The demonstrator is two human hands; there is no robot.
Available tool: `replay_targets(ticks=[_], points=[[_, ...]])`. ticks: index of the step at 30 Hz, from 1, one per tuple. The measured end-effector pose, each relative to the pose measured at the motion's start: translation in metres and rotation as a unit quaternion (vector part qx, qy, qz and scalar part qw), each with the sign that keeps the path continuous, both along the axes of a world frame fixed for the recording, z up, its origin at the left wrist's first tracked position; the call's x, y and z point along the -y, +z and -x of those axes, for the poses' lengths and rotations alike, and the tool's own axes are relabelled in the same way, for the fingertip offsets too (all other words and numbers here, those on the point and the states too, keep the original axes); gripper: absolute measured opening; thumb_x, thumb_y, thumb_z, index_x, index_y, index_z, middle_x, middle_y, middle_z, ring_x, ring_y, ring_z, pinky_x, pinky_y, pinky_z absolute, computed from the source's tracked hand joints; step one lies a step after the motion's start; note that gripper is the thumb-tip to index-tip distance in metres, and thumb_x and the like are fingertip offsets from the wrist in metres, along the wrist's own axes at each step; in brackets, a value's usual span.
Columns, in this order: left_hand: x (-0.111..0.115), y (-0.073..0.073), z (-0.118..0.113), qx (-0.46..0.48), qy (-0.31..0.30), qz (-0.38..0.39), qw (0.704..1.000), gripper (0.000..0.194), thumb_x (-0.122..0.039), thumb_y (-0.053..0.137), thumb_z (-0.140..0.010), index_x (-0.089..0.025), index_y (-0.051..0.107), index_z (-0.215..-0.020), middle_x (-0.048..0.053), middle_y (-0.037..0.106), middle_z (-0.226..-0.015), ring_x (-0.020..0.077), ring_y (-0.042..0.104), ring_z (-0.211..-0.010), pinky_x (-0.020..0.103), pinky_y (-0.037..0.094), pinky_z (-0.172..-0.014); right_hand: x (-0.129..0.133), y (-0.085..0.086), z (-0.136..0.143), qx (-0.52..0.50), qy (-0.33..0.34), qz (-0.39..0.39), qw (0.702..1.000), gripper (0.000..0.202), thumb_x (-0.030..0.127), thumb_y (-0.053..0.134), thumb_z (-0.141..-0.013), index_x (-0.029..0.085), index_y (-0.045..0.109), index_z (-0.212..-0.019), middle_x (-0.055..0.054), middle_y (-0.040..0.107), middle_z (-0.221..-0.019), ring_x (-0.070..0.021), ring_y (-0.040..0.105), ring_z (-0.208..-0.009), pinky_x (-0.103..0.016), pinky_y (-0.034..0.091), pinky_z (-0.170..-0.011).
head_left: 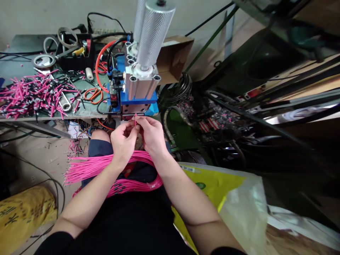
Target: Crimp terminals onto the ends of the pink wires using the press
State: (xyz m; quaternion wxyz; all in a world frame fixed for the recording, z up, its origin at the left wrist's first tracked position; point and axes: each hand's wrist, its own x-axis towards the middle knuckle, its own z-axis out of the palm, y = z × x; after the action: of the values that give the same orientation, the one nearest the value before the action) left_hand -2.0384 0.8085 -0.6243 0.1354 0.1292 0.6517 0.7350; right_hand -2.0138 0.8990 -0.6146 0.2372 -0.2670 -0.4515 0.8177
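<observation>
My left hand (123,141) and my right hand (153,134) meet in front of the blue and silver pneumatic press (142,83). Both are closed, fingertips pinched around a short pink wire end (135,119) that points up between them. A looped bundle of pink wires (92,168) lies across my lap, under my forearms. The press's lower edge is just beyond my fingertips. How the rest of the held wire runs is hidden by my hands.
Left on the green bench (23,40) are a pile of pink and black wire pieces (32,94), orange-handled scissors (93,95), a wrench (65,102) and a black tool box (75,60). A cardboard box (176,58) sits behind the press. A yellow bag (212,184) is at my right.
</observation>
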Motion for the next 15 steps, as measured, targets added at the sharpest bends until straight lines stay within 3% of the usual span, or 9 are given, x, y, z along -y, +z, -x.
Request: replay_targets(ticks=[15], points=[[-0.0032, 0.0083, -0.0033, 0.037, 0.004, -0.033, 0.999, 0.017, -0.031, 0.079, -0.082, -0.018, 0.078, -0.092, 0.002, 0.076, -0.077, 0.0130, 0.064, -0.062, 0.023, 0.051, -0.056, -0.0009, 0.0070, 0.0005, 0.012, -0.001, 0.018, 1.000, 0.016, 0.033, 0.080, -0.064, 0.020, 0.070, -0.065, 0.001, 0.064, -0.065, -0.0131, 0.055, -0.062, -0.027, 0.045, -0.060]])
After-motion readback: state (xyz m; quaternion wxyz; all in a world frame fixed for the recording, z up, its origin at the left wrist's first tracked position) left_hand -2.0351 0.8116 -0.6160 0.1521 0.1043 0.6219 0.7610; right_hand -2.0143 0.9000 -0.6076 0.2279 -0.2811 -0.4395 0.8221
